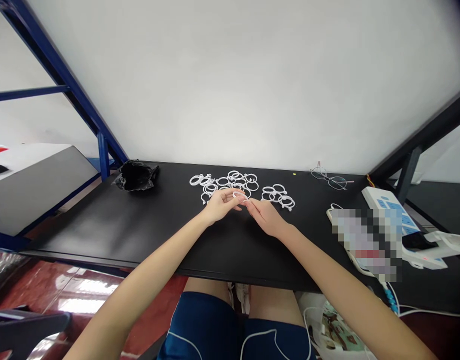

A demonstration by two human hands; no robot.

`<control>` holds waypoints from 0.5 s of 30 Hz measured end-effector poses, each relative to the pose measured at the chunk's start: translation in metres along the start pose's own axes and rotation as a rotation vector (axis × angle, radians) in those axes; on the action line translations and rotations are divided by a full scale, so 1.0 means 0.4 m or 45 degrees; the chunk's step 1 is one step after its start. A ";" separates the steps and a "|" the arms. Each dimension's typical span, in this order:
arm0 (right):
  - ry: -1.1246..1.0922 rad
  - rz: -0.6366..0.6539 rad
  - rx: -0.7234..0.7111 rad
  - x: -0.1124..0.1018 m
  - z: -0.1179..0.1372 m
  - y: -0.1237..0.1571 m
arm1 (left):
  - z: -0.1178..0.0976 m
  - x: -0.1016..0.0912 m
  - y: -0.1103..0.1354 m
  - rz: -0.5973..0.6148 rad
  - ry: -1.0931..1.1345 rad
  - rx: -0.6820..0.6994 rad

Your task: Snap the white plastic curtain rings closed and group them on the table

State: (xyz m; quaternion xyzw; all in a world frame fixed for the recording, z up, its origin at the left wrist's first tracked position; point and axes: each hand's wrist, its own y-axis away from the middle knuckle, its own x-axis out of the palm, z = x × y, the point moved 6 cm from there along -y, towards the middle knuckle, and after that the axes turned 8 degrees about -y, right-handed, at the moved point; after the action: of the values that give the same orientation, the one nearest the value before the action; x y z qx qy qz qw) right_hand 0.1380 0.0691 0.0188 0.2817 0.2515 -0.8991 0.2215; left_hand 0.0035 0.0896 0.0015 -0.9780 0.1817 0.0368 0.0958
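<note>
Between my two hands, over the black table (147, 225), is a thin white ring (239, 195). My left hand (224, 204) is closed on its left side, thumb and fingers pinching it. On the ring's right side, the fingertips of my right hand (265, 215) are pressed together on it. A pile of white rings (235, 177) with small knobs lies just behind my hands, and my left hand hides part of it. Several more white rings (277, 192) lie in a smaller group to the right of my right hand.
A crumpled black plastic bag (136, 176) stands at the left back. Eyeglasses (329, 178) lie at the right back. A phone (350, 250) with a blurred-out screen lies at the right, near a white power strip (391, 210). A white cable (432, 312) trails along the right edge.
</note>
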 end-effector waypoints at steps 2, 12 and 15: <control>0.000 0.004 -0.002 0.001 0.002 0.000 | -0.002 0.000 -0.001 -0.008 0.004 0.020; -0.010 0.023 0.002 0.003 0.004 -0.002 | -0.009 -0.001 0.000 -0.011 0.028 0.073; 0.005 0.022 0.005 0.003 0.003 -0.002 | -0.010 0.001 0.000 -0.006 0.018 0.082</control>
State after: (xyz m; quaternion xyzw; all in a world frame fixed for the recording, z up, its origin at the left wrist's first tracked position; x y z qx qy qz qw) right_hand 0.1362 0.0686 0.0192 0.2862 0.2476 -0.8970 0.2283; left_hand 0.0040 0.0889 0.0053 -0.9751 0.1813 0.0237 0.1259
